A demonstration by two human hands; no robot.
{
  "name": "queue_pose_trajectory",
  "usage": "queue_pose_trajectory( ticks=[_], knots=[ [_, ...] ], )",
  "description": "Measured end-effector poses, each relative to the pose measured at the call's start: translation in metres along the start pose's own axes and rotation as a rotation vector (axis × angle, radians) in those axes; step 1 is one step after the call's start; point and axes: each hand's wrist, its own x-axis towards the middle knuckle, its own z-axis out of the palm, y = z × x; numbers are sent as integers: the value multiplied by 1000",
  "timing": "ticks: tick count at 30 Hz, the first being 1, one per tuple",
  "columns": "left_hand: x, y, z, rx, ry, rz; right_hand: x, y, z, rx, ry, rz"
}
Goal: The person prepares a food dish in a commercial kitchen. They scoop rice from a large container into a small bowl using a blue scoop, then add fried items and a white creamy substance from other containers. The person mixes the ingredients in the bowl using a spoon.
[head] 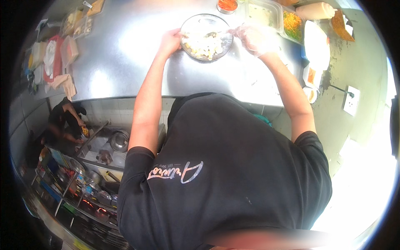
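Note:
A dark round plate (207, 57) bearing pale, chopped food (204, 45) rests on the shiny metal worktop (125, 72) before me. My left hand (171, 42) grips the plate's left rim, with the fingertips partly hidden under it. On the opposite side, my right hand (250, 39) wears a clear plastic glove, and its fingertips are at the plate's right rim. Glare washes out part of the food and the glove, so whether those fingers hold the rim or something small cannot be told.
Shredded orange food fills a round tin (227, 7). Clear plastic containers (265, 14) and a tub of shredded vegetables (292, 26) stand at the right, near a squeeze bottle (315, 11). Tubs and a cloth (65, 84) lie left. Another person (64, 118) is by a sink at lower left.

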Motion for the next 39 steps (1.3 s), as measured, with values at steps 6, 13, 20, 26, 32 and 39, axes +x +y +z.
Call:
queue_pose_trajectory(
  ticks=[6, 13, 20, 26, 32, 39],
  knots=[
    [-12, -8, 6, -53, 52, -36, -42, -57, -7, -107, 23, 94],
    [-15, -22, 17, -122, 135, 26, -39, -23, 22, -44, 149, 169],
    [-26, -23, 30, -146, 182, 65, -14, 4, 60, -247, -3, 526],
    [-28, -8, 29, -158, 161, 19, -35, 6, 88, -206, 120, 323],
    [-28, -4, 29, -203, 133, 4, -40, -53, 40, -39, 206, 265],
    [-25, -13, 39, -248, 116, 29, -63, -53, 58, -94, 30, 392]
  ],
)
